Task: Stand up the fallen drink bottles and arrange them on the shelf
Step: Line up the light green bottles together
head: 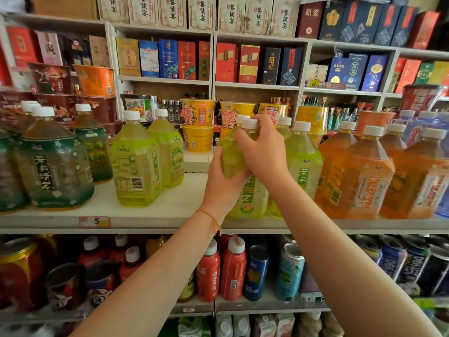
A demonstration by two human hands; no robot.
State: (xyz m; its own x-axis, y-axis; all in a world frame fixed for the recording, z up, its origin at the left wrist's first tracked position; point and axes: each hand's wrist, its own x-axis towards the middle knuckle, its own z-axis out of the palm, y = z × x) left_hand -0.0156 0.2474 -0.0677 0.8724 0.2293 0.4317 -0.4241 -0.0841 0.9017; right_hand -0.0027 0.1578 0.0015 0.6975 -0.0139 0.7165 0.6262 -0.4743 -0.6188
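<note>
On the left of the white shelf (150,216) stand dark green tea bottles (54,164), upright and packed close, with a red price tag (94,222) on the shelf's front edge below them. Next come two yellow-green bottles (137,164), upright, one behind the other, and then a bare stretch of shelf. Beyond that gap the left hand (223,184) curls round the lower body of a yellow-green drink bottle (232,154), fingers wrapped under it, a red string on the wrist. The bottle sits tilted, its white cap leaning rightward, in front of another upright green bottle (250,200) on the shelf. The right hand (263,152) grips the held bottle from above, fingers bent over its shoulder and neck just beneath the cap. Further right stand more green bottles (303,164), then a cluster of orange tea bottles (364,181), all upright. Yellow noodle cups (198,127) are stacked behind the gap.
</note>
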